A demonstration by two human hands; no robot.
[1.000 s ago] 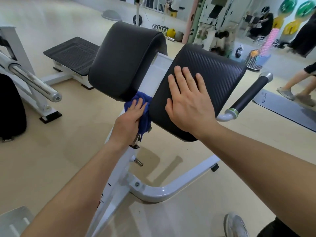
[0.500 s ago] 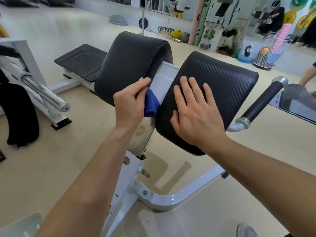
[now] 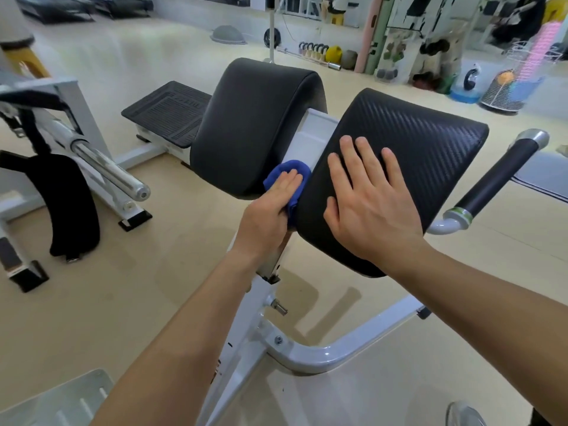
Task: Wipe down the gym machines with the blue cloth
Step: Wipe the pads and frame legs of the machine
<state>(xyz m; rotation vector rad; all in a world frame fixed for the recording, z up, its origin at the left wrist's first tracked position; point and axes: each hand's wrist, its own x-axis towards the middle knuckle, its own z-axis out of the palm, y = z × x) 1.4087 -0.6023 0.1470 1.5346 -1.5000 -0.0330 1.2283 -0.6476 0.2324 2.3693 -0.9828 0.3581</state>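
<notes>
Mid-wipe: cloth (image 3: 287, 170) slides back down frame (image 3: 310, 133)
Flat-fingered left hand (image 3: 270, 210) presses it beside the pad (image 3: 415, 149); right hand (image 3: 368, 204) lies spread on the pad.

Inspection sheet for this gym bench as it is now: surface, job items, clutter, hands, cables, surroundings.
Surface: right pad is black and textured; left pad is black and smooth; no marks visible on either.
Job's things: blue cloth lies bunched in the gap between the pads, on the white frame.
Clutter: a black item stands on the floor by the left rack; what it is cannot be told.
Grippers: left hand presses the cloth with straight fingers; right hand lies flat on the right pad.
Cables: nothing seen.
Surroundings: barbell at left, handle at right, kettlebells by the far wall.
</notes>
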